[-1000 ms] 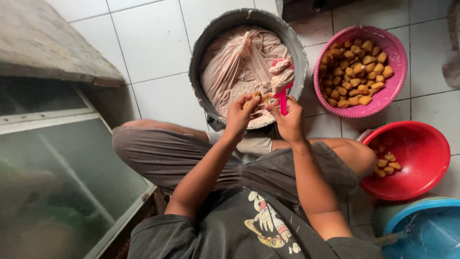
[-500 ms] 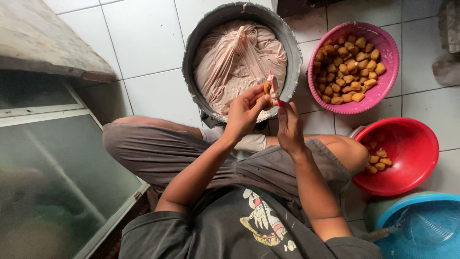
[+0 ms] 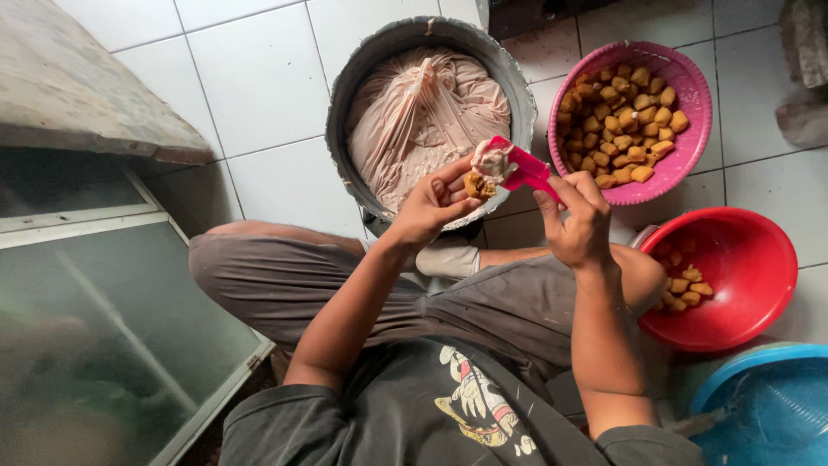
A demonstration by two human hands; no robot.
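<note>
Just right of the frame's middle, the right hand (image 3: 576, 226) is closed around the handle of a pink plastic scraper (image 3: 522, 168), whose blade carries a dab of pale paste (image 3: 492, 160). Beside it, touching the blade's tip, the left hand (image 3: 431, 207) pinches a fried tofu puff (image 3: 476, 185) between thumb and fingertips, its opening turned toward the scraper. By the look of it, the step in hand is stuffing: paste is being pushed from blade into puff. The next move seems to call for a firm pinch on the puff while the blade wipes clean inside it. Beyond the hands, top centre, sits a grey metal tub (image 3: 345, 112) holding a bag of the paste. At upper right a pink basin (image 3: 690, 95) is heaped with puffs; below it a red basin (image 3: 759, 250) holds only a few.
</note>
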